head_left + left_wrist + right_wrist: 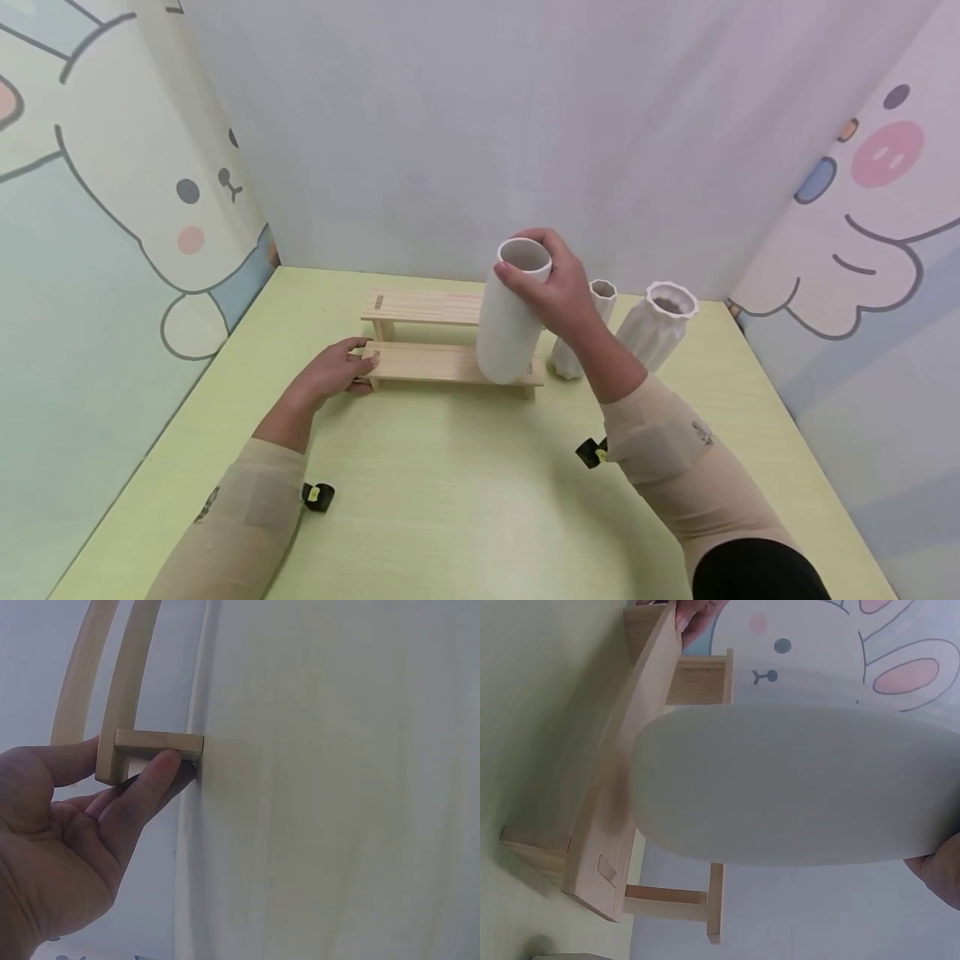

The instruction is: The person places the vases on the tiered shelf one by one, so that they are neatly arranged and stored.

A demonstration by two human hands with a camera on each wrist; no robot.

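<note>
A smooth white vase (508, 333) is gripped near its rim by my right hand (551, 287), thumb at the front of the mouth. It leans slightly over the right part of the lower step of a two-step wooden stand (427, 361). In the right wrist view the vase's rounded base (656, 787) is close to the step's top; I cannot tell whether they touch. My left hand (337, 367) holds the left end of that lower step. In the left wrist view, the left hand's fingers (154, 784) are curled about the step's end and leg.
Right of the stand are a small white vase (603, 290) with an angular mouth, partly hidden by my right arm, and a larger ribbed white vase (656, 325) with a scalloped rim. The pale yellow table (450, 500) meets a plain back wall and cartoon-printed side walls.
</note>
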